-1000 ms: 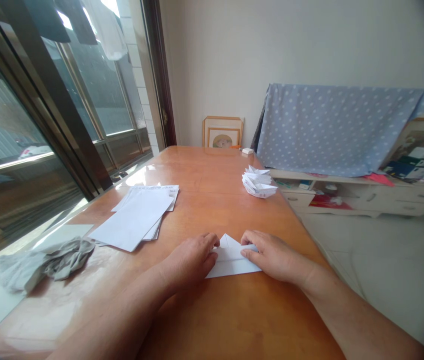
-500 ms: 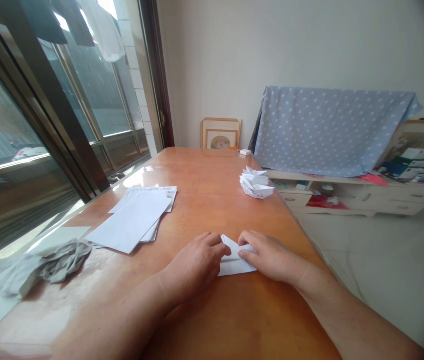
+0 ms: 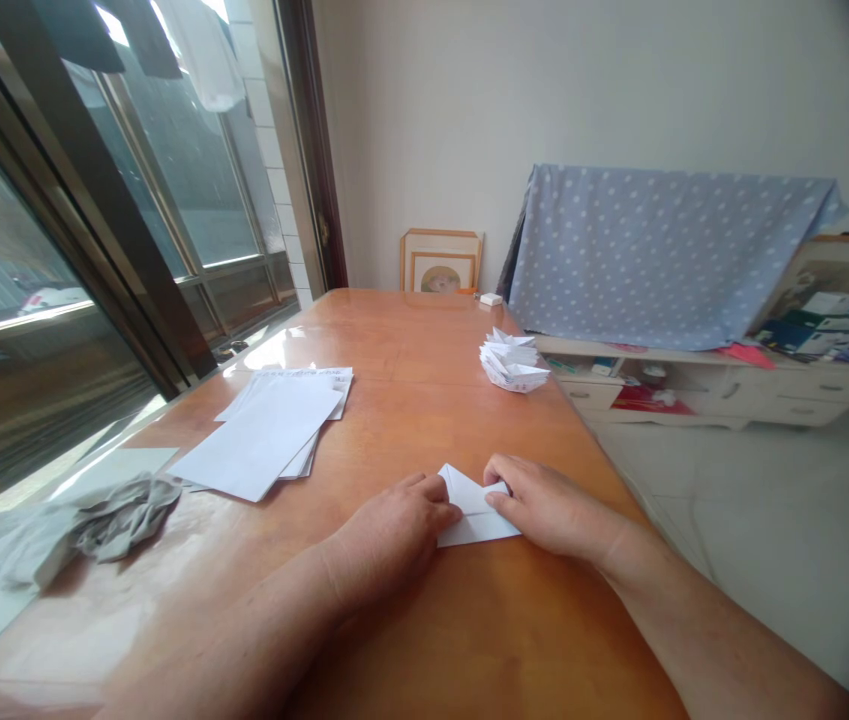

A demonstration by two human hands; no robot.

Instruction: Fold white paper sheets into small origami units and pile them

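Note:
A partly folded sheet of white paper lies on the wooden table in front of me, with a pointed flap at its top and a crease across the middle. My left hand is closed on its left edge, thumb on top. At the right, my right hand pinches the paper's side between thumb and curled fingers. Farther up, near the table's right edge, sits a cluster of folded white paper shapes with pointed tips.
A stack of white sheets lies left of my hands. A crumpled grey cloth rests by the left edge. A small white box stands at the far end. Beyond the right edge is a low white cabinet under a dotted blue cloth.
My right hand has shifted slightly, and its fingers are more curled at the paper's right side. More of the folded paper shows between my hands. The view has tilted a little.

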